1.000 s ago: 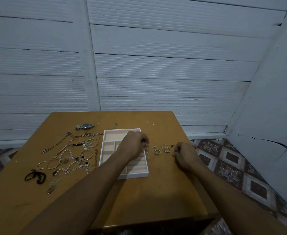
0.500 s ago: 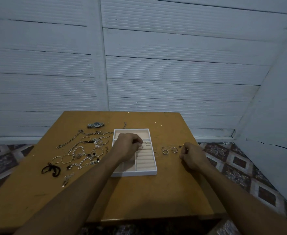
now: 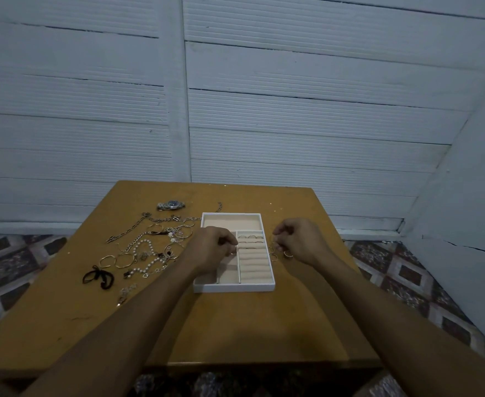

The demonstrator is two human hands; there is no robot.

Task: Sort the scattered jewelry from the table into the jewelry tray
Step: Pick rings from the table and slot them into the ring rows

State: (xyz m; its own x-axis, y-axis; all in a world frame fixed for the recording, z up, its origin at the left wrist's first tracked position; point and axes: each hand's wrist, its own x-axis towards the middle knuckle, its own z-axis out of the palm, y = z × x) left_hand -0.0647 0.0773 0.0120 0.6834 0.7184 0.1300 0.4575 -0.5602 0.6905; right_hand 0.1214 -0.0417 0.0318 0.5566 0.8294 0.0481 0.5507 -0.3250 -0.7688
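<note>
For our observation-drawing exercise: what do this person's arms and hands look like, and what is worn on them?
The left forearm and right forearm are bare, with no sleeves in frame. The left hand and right hand wear no gloves; neither wrist carries a watch or bracelet. Any worn rings are too small to tell.

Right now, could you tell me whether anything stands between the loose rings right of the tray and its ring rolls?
Only the tray's low wall, which the rings must be lifted over. The right hand is above them; the left hand, pinching a ring, sits at the ring rolls' left edge, leaving the lower rolls uncovered.
</note>
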